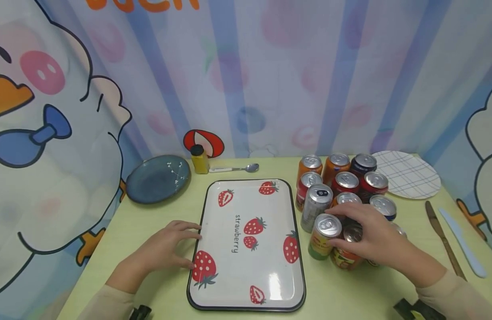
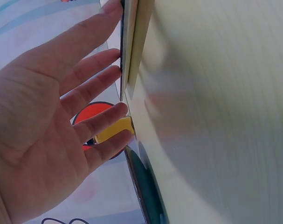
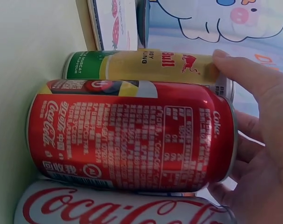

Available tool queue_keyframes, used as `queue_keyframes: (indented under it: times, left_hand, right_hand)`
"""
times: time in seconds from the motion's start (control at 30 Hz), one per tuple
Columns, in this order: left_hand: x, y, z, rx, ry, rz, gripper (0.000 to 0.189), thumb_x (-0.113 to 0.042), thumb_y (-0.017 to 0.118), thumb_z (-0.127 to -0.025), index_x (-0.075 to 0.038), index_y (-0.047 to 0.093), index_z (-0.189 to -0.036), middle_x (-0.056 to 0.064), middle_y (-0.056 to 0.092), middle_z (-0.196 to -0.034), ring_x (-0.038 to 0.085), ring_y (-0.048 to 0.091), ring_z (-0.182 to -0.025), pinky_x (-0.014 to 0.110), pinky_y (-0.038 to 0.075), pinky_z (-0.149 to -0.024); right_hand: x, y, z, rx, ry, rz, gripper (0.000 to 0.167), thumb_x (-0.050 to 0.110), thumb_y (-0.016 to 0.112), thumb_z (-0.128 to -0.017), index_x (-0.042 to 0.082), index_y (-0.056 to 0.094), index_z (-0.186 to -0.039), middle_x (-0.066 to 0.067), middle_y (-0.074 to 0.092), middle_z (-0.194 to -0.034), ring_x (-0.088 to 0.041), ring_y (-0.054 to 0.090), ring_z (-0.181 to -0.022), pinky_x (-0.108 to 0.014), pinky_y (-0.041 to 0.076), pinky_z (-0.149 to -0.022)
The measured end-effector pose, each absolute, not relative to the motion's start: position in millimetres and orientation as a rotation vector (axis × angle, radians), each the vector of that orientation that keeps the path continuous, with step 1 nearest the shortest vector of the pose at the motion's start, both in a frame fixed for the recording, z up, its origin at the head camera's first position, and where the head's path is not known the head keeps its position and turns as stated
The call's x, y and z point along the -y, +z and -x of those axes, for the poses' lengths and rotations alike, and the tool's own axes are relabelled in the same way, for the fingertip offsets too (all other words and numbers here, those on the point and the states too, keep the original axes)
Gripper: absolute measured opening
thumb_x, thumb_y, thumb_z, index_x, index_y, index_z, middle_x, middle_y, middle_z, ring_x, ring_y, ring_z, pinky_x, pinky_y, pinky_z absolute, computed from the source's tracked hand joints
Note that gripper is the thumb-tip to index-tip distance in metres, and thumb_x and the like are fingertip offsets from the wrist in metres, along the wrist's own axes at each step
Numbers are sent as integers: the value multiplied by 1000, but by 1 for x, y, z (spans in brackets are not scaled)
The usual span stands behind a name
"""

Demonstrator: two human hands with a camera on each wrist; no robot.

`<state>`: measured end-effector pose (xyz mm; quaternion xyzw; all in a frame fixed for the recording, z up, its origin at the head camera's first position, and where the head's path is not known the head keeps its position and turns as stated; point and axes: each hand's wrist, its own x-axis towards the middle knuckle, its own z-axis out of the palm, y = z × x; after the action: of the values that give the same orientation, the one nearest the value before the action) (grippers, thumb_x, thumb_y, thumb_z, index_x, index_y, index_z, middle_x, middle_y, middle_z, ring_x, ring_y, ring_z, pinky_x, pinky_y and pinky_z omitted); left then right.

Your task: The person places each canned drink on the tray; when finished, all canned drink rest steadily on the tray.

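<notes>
My right hand [image 1: 372, 233] holds a small gold-and-green Red Bull can [image 1: 325, 238] near its top, thumb on the near side and fingers behind. This can stands at the front left of a cluster of drink cans. In the right wrist view a red Coca-Cola can [image 3: 132, 135] lies between the camera and the Red Bull can [image 3: 127, 65]. A silvery Coca-Cola can [image 3: 122, 207] is beside it. My left hand [image 1: 159, 249] has its fingers spread, fingertips right at the left edge of the white strawberry tray [image 1: 226, 275].
Several more cans, such as an orange can [image 1: 308, 168], stand behind. Around the tray are a dark plate [image 1: 154, 182], a yellow bottle with a black cap [image 1: 199, 162] and a spoon [image 1: 238, 169]. At right lie a checked plate [image 1: 410, 173], a brown knife [image 1: 442, 235] and a pale blue knife [image 1: 462, 242].
</notes>
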<state>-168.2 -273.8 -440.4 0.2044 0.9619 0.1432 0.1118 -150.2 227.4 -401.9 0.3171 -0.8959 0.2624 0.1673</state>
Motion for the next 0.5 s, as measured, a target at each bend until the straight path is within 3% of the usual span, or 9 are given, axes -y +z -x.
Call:
queue_keyframes:
  times: [0.3, 0.5]
  left_hand:
    - [271, -439, 168, -2820, 406, -595, 69, -49, 96, -65, -24, 74, -126, -2, 59, -146, 31, 46, -143, 58, 44, -117]
    - [271, -437, 168, -2845, 352, -597, 70, -48, 96, -65, -24, 74, -126, -3, 60, -146, 31, 47, -142, 58, 46, -115]
  right_hand:
    - [-225, -402, 151, 2553, 826, -839, 56, 22, 99, -64, 26, 71, -113, 16, 73, -104, -11, 68, -96, -46, 41, -96]
    - [-220, -402, 148, 2564, 891, -791, 57, 23, 100, -63, 28, 71, -112, 19, 71, -104, -5, 66, -97, -30, 50, -89]
